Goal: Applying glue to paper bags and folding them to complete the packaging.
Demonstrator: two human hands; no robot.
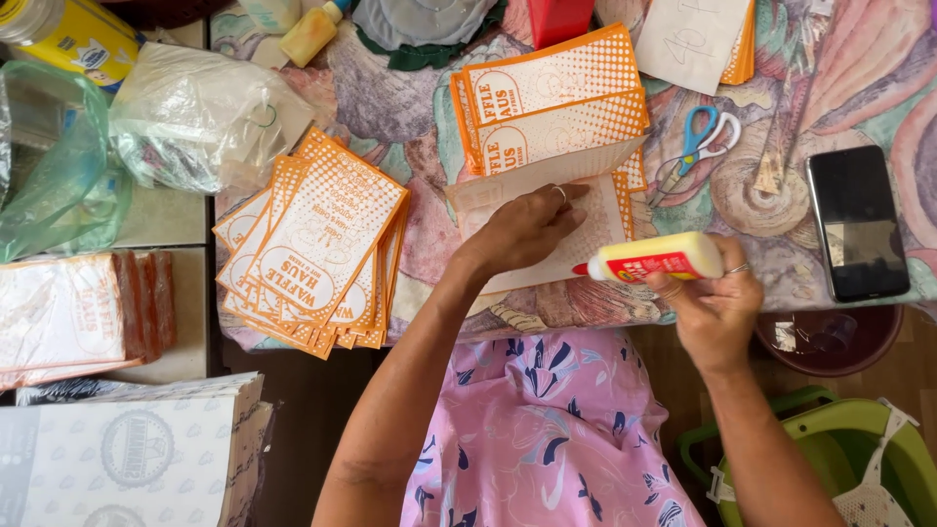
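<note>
Head view: the left hand [527, 226] pressed flat on an unfolded paper bag [586, 234] on the tabletop [390, 88]. Just right of the bag, the right hand [717, 303] gripped a glue bottle [656, 258], lying crosswise, red tip pointing left at the paper.

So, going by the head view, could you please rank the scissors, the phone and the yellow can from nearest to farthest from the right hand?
1. Scissors: on the table just beyond the right hand, which holds the glue bottle.
2. Phone: out to the right, near the table edge; only slightly farther, a close call.
3. Yellow can: far top-left corner.
</note>
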